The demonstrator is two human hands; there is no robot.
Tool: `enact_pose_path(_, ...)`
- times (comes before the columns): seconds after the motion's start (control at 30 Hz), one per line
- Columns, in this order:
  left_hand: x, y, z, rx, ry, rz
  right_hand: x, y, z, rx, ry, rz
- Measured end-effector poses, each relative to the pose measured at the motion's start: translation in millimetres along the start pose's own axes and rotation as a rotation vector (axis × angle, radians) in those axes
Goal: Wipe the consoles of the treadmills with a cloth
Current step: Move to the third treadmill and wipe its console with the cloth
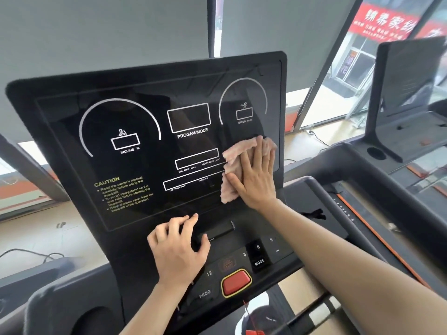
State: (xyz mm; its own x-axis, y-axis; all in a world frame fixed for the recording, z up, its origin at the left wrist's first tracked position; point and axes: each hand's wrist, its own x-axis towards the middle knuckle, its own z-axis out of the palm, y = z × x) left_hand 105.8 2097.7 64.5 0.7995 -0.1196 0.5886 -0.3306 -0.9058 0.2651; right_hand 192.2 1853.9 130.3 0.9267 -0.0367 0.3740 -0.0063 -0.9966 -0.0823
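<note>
Nearest, low on the black treadmill console [135, 250], sits a red oblong stop button with a yellow rim [235, 282]. A thin red cord [249, 315] hangs below it. Around the button are flat keys marked PROG, 12, 3, 6, 9 and MODE.

Just above the keys, the left hand [179, 247] rests on the console. Its fingers are loosely bent, with the tips touching the lower edge of the glossy display panel [135, 112]. The thumb lies beside a small raised ledge, and the hand grips nothing.

Farther up, the right hand [254, 177] lies flat with its fingers straight and close together. It presses a crumpled pale pink cloth [232, 170] against the lower right part of the display panel, next to the white boxes labelled CALORIES and HEART RATE. The cloth shows above the fingertips and to the left of the palm. The bare forearm reaches in from the lower right.

The panel also carries white arcs for INCLINE and SPEED, a PROGAM/MODE box and a yellow CAUTION text at lower left.

Beyond, at the right, stands a second dark treadmill console [408, 88], seen from the side. A round cup recess [376, 153] lies at its base.

Behind both hang grey roller blinds [96, 32]. Through the window at top right shows a red banner with white characters [387, 20].
</note>
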Motion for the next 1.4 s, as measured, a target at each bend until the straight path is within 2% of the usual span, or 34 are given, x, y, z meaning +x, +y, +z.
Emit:
enact_pose_path(0.23, -1, 0, 0, 0.025, -0.01, 0.011, 127, 13, -86, 0.043, 0.267, 0.101)
enact_pose_path(0.4, -2, 4, 0, 0.028, -0.026, -0.002, 147, 34, -106, 0.054, 0.292, 0.108)
enact_pose_path(0.53, -4, 3, 0, 0.04, -0.043, 0.0, 115, 54, -79, 0.057, 0.199, 0.081)
enact_pose_path(0.63, -4, 4, 1, 0.042, -0.06, -0.009, 66, 73, -42, 0.044, 0.016, 0.097)
enact_pose_path(0.73, -5, 5, 1, 0.045, -0.064, -0.015, 8, 81, -14, 0.131, -0.17, 0.143)
enact_pose_path(0.87, -5, 6, -2, 0.053, -0.084, -0.015, -48, 82, 1, 0.37, -0.213, 0.21)
enact_pose_path(1.07, 2, 14, -9, 0.046, -0.135, -0.035, -69, 84, -3, 0.44, -0.167, 0.221)
enact_pose_path(1.13, 9, 24, -9, 0.028, -0.124, 0.025, -69, 90, -2, 0.49, -0.103, 0.177)
enact_pose_path(1.27, 35, 59, 2, -0.091, -0.159, 0.328, -70, 92, -15, 0.749, 0.06, 0.21)
enact_pose_path(1.4, 76, 107, 23, -0.17, -0.263, 0.695, -68, 97, -29, 0.915, -0.008, 0.258)
